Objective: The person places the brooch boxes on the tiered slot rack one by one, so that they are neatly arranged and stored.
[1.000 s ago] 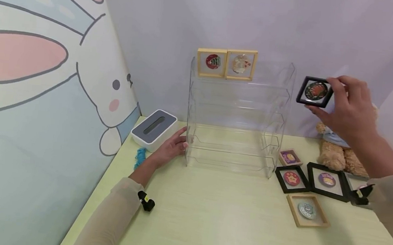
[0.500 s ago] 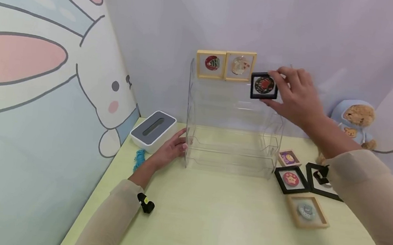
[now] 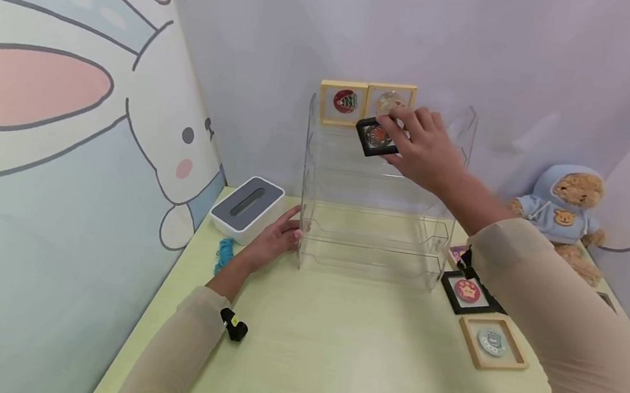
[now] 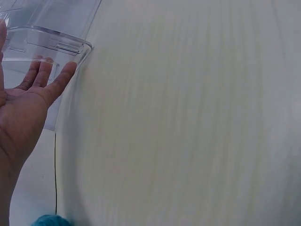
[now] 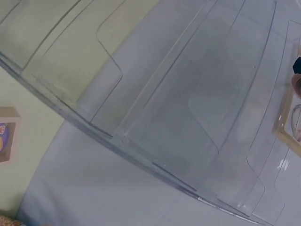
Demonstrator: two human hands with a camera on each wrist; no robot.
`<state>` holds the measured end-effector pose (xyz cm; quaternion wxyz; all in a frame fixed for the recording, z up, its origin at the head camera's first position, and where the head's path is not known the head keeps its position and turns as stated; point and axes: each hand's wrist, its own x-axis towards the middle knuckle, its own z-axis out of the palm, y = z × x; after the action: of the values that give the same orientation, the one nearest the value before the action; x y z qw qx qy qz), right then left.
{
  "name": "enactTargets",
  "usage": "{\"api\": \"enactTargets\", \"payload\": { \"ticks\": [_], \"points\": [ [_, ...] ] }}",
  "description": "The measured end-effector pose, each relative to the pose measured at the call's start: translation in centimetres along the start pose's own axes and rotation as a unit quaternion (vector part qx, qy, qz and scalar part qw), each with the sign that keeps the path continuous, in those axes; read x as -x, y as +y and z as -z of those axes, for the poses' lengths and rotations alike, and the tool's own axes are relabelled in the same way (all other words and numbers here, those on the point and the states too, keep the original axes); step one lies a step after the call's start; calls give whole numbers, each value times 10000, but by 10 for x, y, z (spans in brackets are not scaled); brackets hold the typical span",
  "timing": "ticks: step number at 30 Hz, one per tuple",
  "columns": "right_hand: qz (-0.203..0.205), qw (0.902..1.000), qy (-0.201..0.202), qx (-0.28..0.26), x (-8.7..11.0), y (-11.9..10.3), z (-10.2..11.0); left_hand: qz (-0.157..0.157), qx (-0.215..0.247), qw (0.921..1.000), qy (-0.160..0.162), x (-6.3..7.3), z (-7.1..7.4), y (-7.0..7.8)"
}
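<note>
In the head view my right hand [image 3: 424, 149] pinches a small black display frame [image 3: 376, 136] with a round red-and-dark badge inside. It holds the frame, tilted, before the upper part of a clear acrylic tiered rack [image 3: 372, 250]. On the top tier stand two light-wood frames side by side, a left one [image 3: 340, 122] with a red badge and a right one [image 3: 392, 89] partly hidden by my hand. My left hand [image 3: 273, 242] touches the rack's left side low down, fingers extended; the left wrist view shows this hand [image 4: 26, 110] beside the clear edge.
Left of the rack are a white tissue box [image 3: 248, 209] and a blue tangled item [image 3: 224, 254]. On the right lie a black frame [image 3: 466, 291], a wooden frame [image 3: 493, 342] and other frames partly hidden by my sleeve. A teddy bear [image 3: 565, 201] sits behind them.
My right hand has carried the black frame leftward from beyond the rack's right side to in front of the right wooden frame. My left hand stays at the rack's side.
</note>
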<state>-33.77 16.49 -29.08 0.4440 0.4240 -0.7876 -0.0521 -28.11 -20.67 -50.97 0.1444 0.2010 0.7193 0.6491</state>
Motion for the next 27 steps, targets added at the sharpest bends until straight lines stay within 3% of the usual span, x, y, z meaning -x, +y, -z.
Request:
{"api": "enactTargets", "payload": {
  "ticks": [6,14,27],
  "points": [
    [280,9992,-292,28,-11,-8,-14,-61,22,10000,-34,-1,0,-2],
    [352,9974,-617,-106,-23,-16,-26,-80,14,10000,-20,-3,-2,-3],
    [519,9954,-804,-101,-36,-17,-37,89,-109,9999,86,0,-5,1]
  ]
}}
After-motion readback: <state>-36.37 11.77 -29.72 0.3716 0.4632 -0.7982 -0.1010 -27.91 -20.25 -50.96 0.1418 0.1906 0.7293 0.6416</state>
